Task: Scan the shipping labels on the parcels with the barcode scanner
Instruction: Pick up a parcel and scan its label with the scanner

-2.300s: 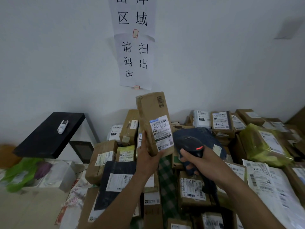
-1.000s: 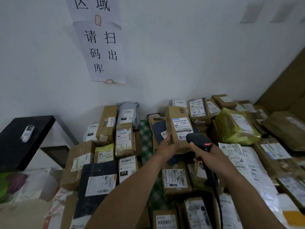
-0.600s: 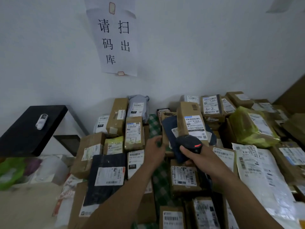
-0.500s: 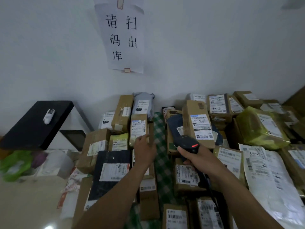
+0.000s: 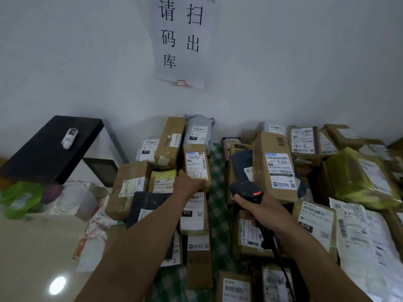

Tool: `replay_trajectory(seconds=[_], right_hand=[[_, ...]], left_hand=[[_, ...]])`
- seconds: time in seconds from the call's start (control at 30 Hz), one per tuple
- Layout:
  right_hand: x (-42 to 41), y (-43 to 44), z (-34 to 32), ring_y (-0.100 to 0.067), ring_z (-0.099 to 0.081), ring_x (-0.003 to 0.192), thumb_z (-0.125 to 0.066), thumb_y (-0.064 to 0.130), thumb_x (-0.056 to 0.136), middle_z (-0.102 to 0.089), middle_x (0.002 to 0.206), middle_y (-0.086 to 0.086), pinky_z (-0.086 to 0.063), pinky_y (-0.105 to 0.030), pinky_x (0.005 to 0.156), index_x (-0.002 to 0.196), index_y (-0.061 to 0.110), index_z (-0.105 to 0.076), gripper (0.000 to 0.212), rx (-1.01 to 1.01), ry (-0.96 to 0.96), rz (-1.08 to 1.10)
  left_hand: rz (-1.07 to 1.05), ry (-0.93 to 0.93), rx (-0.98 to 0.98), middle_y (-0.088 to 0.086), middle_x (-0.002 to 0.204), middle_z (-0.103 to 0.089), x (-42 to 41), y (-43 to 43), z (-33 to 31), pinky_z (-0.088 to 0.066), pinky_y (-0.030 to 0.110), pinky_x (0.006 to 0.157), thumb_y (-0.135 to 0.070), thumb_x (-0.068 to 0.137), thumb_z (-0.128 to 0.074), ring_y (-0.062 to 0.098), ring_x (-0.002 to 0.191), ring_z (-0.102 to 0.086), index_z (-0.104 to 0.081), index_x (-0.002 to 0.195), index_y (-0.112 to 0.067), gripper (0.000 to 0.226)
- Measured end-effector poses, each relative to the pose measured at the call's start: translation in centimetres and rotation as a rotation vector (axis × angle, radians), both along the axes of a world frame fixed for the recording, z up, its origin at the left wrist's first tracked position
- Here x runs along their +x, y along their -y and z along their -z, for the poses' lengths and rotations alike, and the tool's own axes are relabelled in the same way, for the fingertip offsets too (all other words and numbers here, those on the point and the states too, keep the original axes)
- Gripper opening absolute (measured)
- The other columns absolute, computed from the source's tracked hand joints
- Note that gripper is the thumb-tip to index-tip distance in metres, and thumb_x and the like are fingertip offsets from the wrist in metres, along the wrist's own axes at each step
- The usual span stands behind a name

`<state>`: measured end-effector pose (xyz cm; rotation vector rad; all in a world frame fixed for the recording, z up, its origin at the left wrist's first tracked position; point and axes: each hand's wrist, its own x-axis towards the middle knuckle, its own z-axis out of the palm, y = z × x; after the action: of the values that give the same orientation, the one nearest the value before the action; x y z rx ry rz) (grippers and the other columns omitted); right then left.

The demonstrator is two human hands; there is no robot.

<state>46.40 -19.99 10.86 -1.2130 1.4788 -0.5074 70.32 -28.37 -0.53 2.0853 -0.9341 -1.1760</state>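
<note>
A pile of labelled parcels lies on a green checked cloth [image 5: 216, 171] against the wall. My left hand [image 5: 189, 183] grips the lower end of a small brown box [image 5: 196, 164] with a white label marked "3-1". My right hand [image 5: 259, 205] holds the black barcode scanner [image 5: 246, 190], its red light showing and its cable trailing down. Just right of the scanner stands the tall brown box [image 5: 274, 166] with a white shipping label, leaning on a dark blue bag [image 5: 241, 160].
A black side table [image 5: 43, 149] with a small white device [image 5: 69, 138] stands at the left. A paper sign [image 5: 181, 40] hangs on the wall. A yellow-green bag parcel [image 5: 357, 177] and large white mailers [image 5: 366, 247] fill the right side.
My left hand let go of the tall brown box, which now rests in the pile, and moved left onto the small box marked "3-1". The scanner stayed in my right hand.
</note>
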Motion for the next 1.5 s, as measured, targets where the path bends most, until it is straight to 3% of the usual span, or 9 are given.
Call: replay_trajectory(seconds=[0.2,0.4,0.5,0.57,0.73,0.93,1.17,1.3,1.5], right_hand=[[-0.6,0.2,0.7,-0.017,-0.074,0.094,-0.073,0.051,0.091,-0.079,0.097,0.004,-0.059,-0.033,0.077,0.111,0.043,-0.069,0.022,0.027,-0.03,0.014],[-1.1,0.3,0.5,-0.013,-0.072,0.094,-0.074,0.047,0.091,-0.078,0.096,0.011,-0.056,-0.029,0.069,0.109,0.043,-0.07,0.019,0.003,-0.002,0.037],[-1.7,0.2,0.2,-0.011,-0.072,0.087,-0.074,0.047,0.09,-0.078,0.091,0.011,-0.052,-0.025,0.065,0.112,0.041,-0.07,0.023,-0.02,0.019,0.054],[-2.2,0.2,-0.1,-0.009,-0.072,0.078,-0.074,0.046,0.091,-0.078,0.086,0.01,-0.052,-0.027,0.065,0.111,0.039,-0.07,0.022,-0.03,0.012,0.055],[-2.9,-0.1,-1.7,-0.015,-0.074,0.073,-0.071,0.043,0.094,-0.08,0.089,0.004,-0.056,-0.027,0.067,0.113,0.036,-0.068,0.021,-0.084,-0.009,-0.01],[-3.6,-1.6,-3.6,0.0,-0.071,0.072,-0.074,0.04,0.092,-0.077,0.084,0.013,-0.053,-0.018,0.064,0.113,0.04,-0.062,0.024,-0.178,-0.062,-0.059],[-3.8,-3.1,-3.9,0.003,-0.067,0.101,-0.076,0.053,0.086,-0.073,0.107,0.022,-0.052,-0.024,0.084,0.123,0.045,-0.062,0.041,-0.246,-0.155,-0.103],[-3.7,-3.6,-4.1,0.009,-0.06,0.104,-0.076,0.052,0.086,-0.068,0.112,0.024,-0.043,-0.013,0.079,0.129,0.042,-0.057,0.048,-0.243,-0.164,-0.125],[-3.9,-3.7,-4.2,0.011,-0.056,0.102,-0.076,0.052,0.087,-0.064,0.113,0.024,-0.04,-0.012,0.075,0.131,0.043,-0.053,0.051,-0.23,-0.196,-0.145]], left_hand=[[-0.01,-0.213,0.003,0.009,0.156,-0.044,-0.8,0.9,-0.1,-0.043,0.052,0.111,-0.022,0.069,-0.094,0.034,0.14,-0.047,-0.001,0.164,-0.032,0.133],[0.033,-0.157,-0.009,0.013,0.157,-0.04,-0.8,0.7,0.7,-0.043,0.051,0.109,-0.04,0.054,-0.088,0.038,0.137,-0.047,0.001,0.155,-0.056,0.136],[0.078,-0.174,-0.187,0.002,0.151,-0.05,-1.0,-1.2,-0.7,-0.046,0.028,0.093,-0.025,0.068,-0.092,0.023,0.13,-0.055,-0.01,0.159,-0.047,0.125],[0.149,-0.171,-0.3,-0.016,0.134,-0.059,-1.2,-2.1,-1.4,-0.046,0.012,0.085,-0.017,0.069,-0.094,-0.001,0.114,-0.059,-0.02,0.159,-0.041,0.119],[0.363,-0.094,-0.406,-0.037,0.115,-0.057,-1.1,-3.2,-4.8,-0.05,0.006,0.08,-0.013,0.068,-0.095,-0.025,0.102,-0.055,-0.023,0.152,-0.05,0.117],[0.687,0.07,-0.263,-0.028,0.124,-0.055,0.1,-2.3,-9.7,-0.047,0.028,0.095,-0.033,0.069,-0.093,0.002,0.117,-0.056,-0.022,0.157,-0.053,0.114],[0.821,0.147,-0.191,-0.028,0.112,-0.063,0.5,-1.1,-12.0,-0.044,0.02,0.084,-0.025,0.069,-0.094,-0.008,0.102,-0.058,-0.034,0.154,-0.047,0.107],[0.851,0.167,-0.176,-0.024,0.116,-0.062,0.3,-1.0,-12.2,-0.049,0.027,0.093,-0.024,0.07,-0.093,-0.003,0.106,-0.059,-0.03,0.157,-0.046,0.109],[0.875,0.196,-0.164,-0.025,0.113,-0.061,0.0,-1.1,-12.2,-0.047,0.038,0.105,-0.023,0.073,-0.091,0.008,0.112,-0.06,-0.03,0.157,-0.044,0.105]])
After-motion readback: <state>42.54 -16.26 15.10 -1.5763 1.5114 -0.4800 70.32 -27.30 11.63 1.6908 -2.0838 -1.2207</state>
